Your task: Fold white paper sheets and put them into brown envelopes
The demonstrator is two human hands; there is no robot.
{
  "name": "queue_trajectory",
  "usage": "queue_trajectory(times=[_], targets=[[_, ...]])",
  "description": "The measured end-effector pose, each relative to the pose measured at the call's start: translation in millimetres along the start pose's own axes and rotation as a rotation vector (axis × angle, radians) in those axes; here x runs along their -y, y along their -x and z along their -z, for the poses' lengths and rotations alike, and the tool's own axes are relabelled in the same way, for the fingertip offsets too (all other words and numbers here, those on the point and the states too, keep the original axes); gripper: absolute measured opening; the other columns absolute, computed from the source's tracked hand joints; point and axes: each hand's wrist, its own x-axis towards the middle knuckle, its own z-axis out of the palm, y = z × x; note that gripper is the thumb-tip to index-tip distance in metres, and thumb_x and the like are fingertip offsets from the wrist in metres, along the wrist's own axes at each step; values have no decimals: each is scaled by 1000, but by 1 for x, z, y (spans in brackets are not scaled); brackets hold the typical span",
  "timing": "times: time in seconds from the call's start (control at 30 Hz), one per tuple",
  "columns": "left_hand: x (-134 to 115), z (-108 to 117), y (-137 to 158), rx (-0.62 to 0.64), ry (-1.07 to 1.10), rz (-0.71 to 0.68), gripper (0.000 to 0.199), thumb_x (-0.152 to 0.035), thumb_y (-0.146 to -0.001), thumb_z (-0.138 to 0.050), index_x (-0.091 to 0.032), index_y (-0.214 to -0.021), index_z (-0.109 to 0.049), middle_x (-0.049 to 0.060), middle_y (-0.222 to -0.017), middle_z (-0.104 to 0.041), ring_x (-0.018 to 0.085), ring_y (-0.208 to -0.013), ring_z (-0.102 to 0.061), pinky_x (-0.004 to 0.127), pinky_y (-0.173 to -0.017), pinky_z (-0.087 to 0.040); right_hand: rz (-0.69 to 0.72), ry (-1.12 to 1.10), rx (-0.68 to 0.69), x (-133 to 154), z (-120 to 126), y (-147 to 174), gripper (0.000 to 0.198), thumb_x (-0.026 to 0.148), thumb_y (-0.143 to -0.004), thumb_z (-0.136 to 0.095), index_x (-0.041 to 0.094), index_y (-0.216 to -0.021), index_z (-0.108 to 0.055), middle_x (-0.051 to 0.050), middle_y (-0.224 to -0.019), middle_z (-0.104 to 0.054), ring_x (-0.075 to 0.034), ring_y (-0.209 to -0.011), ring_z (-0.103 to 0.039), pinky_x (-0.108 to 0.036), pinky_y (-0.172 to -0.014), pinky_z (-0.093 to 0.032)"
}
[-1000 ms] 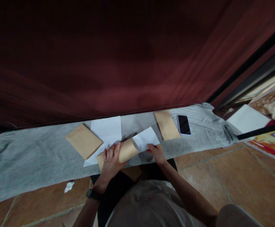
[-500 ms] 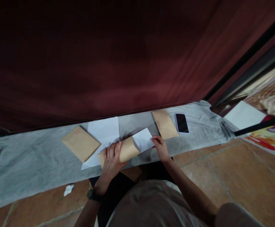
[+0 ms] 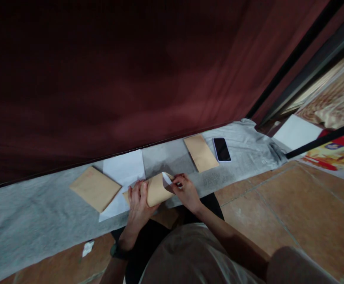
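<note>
A brown paper envelope [image 3: 157, 190] bulges at its right end, where its mouth gapes. My left hand [image 3: 140, 203] is wrapped over its left part and holds it on the grey cloth. Inside the mouth shows a folded white paper [image 3: 166, 180], mostly hidden by the envelope. The fingers of my right hand [image 3: 186, 191] are pinched at the mouth on the paper's end. White sheets [image 3: 124, 165] lie to the left, partly under a stack of brown envelopes [image 3: 96, 188]. Another brown envelope [image 3: 201, 153] lies flat to the right.
A phone [image 3: 222, 149] lies beside the right envelope on the long grey cloth [image 3: 42, 209]. Behind the cloth rises a dark red surface [image 3: 148, 98]. A crumpled white scrap [image 3: 88, 248] is on the tiled floor [image 3: 255, 209]. A printed box [image 3: 334, 152] stands at the right.
My right hand has moved left to the envelope's mouth, and the white paper has slid most of the way inside. My left hand stays on the envelope. The view has shifted slightly.
</note>
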Motion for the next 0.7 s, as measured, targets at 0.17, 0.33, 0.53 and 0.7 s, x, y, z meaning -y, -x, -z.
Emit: queue_trajectory(times=[0.17,0.33,0.53,0.7], targets=[[0,-2,-1,-7,-14,-18,95,-46,-85,-70,-9,-156,-19,29,-147,-43,42,-143,-40,62,-119,-28,-65,53,26,1,-2,-2,12,14,-79,-61,25,-80,-66,-1,-85,-68,-18,-77,-65,-30,-75,-50],[0,-2,-2,-22,-53,-58,92,-46,-85,-70,-9,-154,-24,29,-147,-44,42,-143,-40,63,-119,-27,-95,28,37,0,0,-1,13,16,-78,-59,25,-87,-62,2,-83,-68,-17,-73,-64,-28,-70,-49],[2,-3,-5,-7,-58,-93,89,-47,-84,-72,-10,-153,-30,29,-145,-47,42,-143,-42,63,-120,-25,-125,27,-38,-6,2,0,36,16,-74,-58,23,-110,-56,3,-84,-63,-16,-72,-63,-27,-68,-48],[5,0,-11,45,-26,-105,84,-40,-85,-73,-14,-154,-34,27,-153,-42,42,-148,-33,66,-121,-19,-258,-250,18,-20,3,-6,20,17,-68,-63,22,-87,-66,5,-67,-61,-14,-62,-56,-24,-59,-43]])
